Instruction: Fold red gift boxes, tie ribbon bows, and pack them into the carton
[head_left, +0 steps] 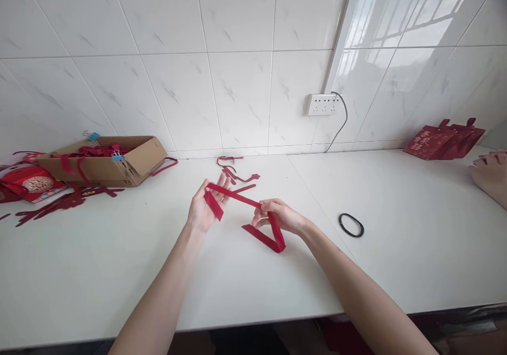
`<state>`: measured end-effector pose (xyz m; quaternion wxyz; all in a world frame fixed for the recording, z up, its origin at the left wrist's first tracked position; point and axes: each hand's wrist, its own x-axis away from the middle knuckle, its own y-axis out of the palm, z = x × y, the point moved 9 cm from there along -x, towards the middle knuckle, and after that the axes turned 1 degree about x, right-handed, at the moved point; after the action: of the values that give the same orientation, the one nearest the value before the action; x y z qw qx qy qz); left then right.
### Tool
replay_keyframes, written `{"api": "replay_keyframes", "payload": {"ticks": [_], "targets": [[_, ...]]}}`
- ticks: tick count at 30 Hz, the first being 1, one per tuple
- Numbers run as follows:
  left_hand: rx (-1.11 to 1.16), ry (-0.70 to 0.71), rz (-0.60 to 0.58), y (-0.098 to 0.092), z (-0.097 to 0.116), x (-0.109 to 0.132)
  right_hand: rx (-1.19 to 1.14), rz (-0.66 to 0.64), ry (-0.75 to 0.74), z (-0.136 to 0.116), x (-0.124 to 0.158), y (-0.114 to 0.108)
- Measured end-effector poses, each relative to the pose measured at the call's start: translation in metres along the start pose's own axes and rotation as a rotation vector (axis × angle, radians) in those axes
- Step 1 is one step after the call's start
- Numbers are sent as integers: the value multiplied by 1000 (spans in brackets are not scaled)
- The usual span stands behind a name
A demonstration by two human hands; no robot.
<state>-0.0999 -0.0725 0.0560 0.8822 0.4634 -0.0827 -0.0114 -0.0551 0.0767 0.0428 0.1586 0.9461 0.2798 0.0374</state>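
A red ribbon point(236, 194) stretches between my two hands above the white table. My left hand point(206, 204), palm up, pinches it near one end between thumb and fingers, and a short tail hangs over the palm. My right hand point(282, 215) grips the ribbon farther along. From there the rest drops in a folded V toward the tabletop, its cut end pointing left. Just beyond my hands lie thin dark-red ribbon scraps point(241, 177).
At the left, a cardboard box point(99, 171) holds red ribbons, with red packets point(37, 183) and loose strips point(59, 207) beside it. A black ring-shaped band point(351, 225) lies right. Red gift bags point(441, 141) stand by the tiled wall, near another person's foot point(491, 175). A power socket point(322, 104) is on the wall.
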Motion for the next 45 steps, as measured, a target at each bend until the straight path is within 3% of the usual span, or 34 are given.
{"api": "replay_keyframes", "payload": {"ticks": [4, 10, 14, 18, 23, 25, 28, 33, 35, 39, 42, 45], "targets": [[148, 138, 111, -18, 28, -8, -120, 53, -93, -12, -1, -13], [212, 218, 137, -29, 40, -8, -492, 376, -491, -54, 25, -63], [51, 258, 128, -25, 45, -7, -611, 479, -595, -62, 39, -88], [-123, 243, 108, -19, 33, -11, -337, 431, -476, -60, 27, -74], [-424, -7, -72, 3, -27, -3, 107, 161, -184, -27, 2, -15], [-595, -107, -205, 14, -50, 8, 196, 92, -151, -17, -2, 0], [-789, -191, -354, 21, -70, 21, 293, 159, -224, -20, -1, 1], [-949, -213, -379, 17, -78, 21, 264, 302, -459, -55, 13, -11], [-981, -208, -415, 18, -81, 20, 290, 310, -383, -52, 11, -14], [-938, -144, -443, 20, -81, 19, 528, 306, -83, -18, 1, -16], [-959, -58, -424, 18, -78, 15, 582, 328, -46, -6, -2, -16], [-983, 18, -317, 10, -70, 7, 621, 353, 11, 0, -2, -21]]}}
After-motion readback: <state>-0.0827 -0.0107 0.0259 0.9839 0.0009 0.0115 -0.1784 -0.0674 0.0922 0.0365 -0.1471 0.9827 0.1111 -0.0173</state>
